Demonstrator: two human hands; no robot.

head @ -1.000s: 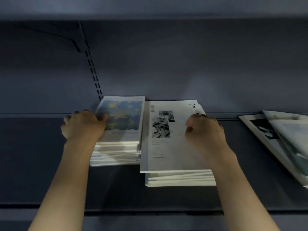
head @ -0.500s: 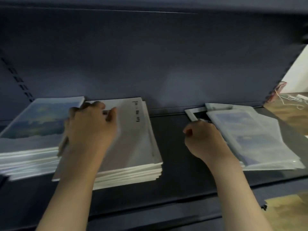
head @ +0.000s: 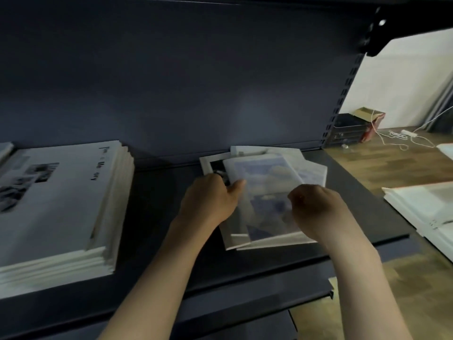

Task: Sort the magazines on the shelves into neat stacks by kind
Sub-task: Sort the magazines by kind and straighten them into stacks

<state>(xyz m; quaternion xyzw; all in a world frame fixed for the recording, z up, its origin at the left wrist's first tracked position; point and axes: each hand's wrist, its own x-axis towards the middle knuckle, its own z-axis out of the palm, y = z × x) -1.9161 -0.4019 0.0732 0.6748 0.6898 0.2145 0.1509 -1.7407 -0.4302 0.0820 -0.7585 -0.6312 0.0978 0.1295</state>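
A loose, untidy pile of magazines (head: 266, 173) lies on the dark shelf (head: 157, 212) right of centre; its top one has a blue cloudy cover. My left hand (head: 210, 200) grips the pile's left edge, thumb on top of the blue cover. My right hand (head: 316, 207) is curled at the pile's right side, on the blue magazine; its fingertips are hidden. A neat stack of white magazines (head: 61, 204) with black photos and lettering sits at the left.
The corner of another stack (head: 5, 149) shows at the far left edge. Right of the shelf's upright (head: 343, 94) is a wooden floor with white magazines (head: 426, 207), a black box (head: 350, 130) and white cables (head: 402, 136).
The view has swung right. My left hand left the white stack and came to the messy pile's left edge. My right hand shifted to the pile's right side.
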